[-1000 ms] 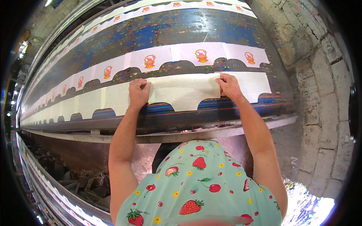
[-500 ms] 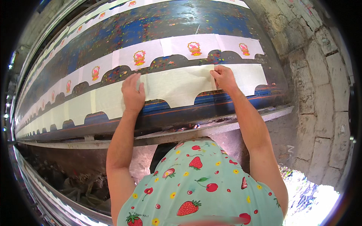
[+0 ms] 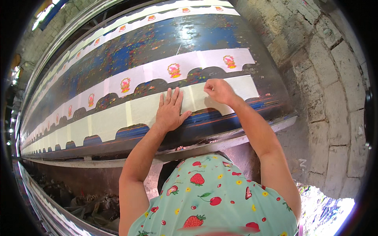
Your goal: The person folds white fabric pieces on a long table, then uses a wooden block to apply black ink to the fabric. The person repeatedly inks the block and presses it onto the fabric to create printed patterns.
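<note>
My left hand (image 3: pixel 169 112) lies flat, fingers spread, on the row of pale cream fabric pieces (image 3: pixel 147 106) along the table's near side, just left of an overlap between two pieces. The cut-out lower edges of the pieces bare the dark tabletop. Over the right end of that row my right hand (image 3: pixel 220 91) is curled into a loose fist, its shadow falling on the cloth below. No cloth rises into its fingers. Beyond both hands runs a row of white fabric pieces (image 3: pixel 153 72), each bearing a pink, red and yellow print (image 3: pixel 174 70).
The long dark table (image 3: pixel 220 35) is spotted with coloured paint. A farther printed fabric row (image 3: pixel 167 15) runs along its far side. A metal rail (image 3: pixel 271 125) borders the near edge. To the right stretches a worn slab floor (image 3: pixel 327 102); my printed apron (image 3: pixel 220 188) is below.
My left hand has slid right along the cream fabric and spread flat. My right hand has let go of a piece's edge, which now lies flat. The view has shifted right.
</note>
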{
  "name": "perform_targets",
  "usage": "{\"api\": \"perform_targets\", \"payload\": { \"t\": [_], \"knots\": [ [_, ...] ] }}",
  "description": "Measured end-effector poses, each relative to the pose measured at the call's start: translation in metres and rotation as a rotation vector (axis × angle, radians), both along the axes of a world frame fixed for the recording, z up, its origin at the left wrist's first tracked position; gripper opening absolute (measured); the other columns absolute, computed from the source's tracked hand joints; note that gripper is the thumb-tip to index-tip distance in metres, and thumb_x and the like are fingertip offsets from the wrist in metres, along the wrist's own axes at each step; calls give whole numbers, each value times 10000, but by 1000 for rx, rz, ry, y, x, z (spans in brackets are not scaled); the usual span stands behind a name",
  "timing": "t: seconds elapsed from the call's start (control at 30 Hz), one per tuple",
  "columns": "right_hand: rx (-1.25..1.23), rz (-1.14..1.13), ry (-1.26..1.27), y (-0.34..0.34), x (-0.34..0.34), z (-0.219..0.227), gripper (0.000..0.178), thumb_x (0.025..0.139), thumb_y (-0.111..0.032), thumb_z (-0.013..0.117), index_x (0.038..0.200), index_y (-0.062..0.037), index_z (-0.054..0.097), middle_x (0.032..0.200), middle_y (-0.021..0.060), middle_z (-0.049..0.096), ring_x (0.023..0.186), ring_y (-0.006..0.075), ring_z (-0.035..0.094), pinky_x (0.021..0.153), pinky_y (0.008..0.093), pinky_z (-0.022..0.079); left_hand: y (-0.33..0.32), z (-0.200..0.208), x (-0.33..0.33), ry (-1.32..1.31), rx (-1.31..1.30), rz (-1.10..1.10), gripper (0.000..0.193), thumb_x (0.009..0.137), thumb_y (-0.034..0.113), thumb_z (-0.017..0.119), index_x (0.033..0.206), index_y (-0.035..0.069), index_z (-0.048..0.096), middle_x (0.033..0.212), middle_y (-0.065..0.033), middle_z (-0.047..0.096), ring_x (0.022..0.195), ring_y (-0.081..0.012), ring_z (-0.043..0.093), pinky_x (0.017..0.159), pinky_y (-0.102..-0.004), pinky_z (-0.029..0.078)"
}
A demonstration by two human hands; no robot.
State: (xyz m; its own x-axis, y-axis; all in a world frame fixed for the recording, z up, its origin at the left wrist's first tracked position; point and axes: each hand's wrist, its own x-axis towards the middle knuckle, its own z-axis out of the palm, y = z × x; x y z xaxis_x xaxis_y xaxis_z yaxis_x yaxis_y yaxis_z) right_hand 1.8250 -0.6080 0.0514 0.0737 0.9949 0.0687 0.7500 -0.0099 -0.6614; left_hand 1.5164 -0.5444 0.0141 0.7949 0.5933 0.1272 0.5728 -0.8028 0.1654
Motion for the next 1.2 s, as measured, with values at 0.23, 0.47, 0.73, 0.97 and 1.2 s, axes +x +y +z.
{"api": "perform_targets", "payload": {
  "t": [0.23,0.47,0.73,0.97,1.2],
  "knots": [
    [-63,52,-705,-21,141,23,198,994,-240,804,1104,-78,837,1198,193,776,1228,400,753,989,536,644,-15,-6,60,114,-11,149,1016,1126,758,489,1831,51,303,1934,-155,225,1792,-417,144,1422,-657,89],
    [-116,274,-831,-17,167,27,173,1006,-214,781,1082,-71,841,1144,196,804,1199,389,767,990,536,627,-23,4,90,132,-93,389,983,1133,745,477,1837,81,302,1937,-132,226,1790,-415,151,1420,-667,88],
    [-373,554,226,-120,134,65,110,972,-128,798,1031,-35,801,926,151,814,812,237,753,778,409,596,-37,40,119,-556,-130,102,599,837,59,956,1405,172,799,1553,-162,715,1514,-438,589,1283,-540,445],
    [-665,584,267,-183,182,92,178,903,-97,855,1049,-11,800,965,141,810,862,219,755,804,414,598,-106,86,66,-567,-1023,205,89,962,60,927,960,59,838,943,-5,810,908,-118,723,865,-336,576],
    [-252,207,152,-145,206,38,148,957,-56,770,1070,41,772,915,154,766,857,216,765,784,433,608,-67,40,63,-786,-887,475,168,1064,175,858,1009,18,832,974,-8,812,900,-89,696,811,-296,557]
  ]
}}
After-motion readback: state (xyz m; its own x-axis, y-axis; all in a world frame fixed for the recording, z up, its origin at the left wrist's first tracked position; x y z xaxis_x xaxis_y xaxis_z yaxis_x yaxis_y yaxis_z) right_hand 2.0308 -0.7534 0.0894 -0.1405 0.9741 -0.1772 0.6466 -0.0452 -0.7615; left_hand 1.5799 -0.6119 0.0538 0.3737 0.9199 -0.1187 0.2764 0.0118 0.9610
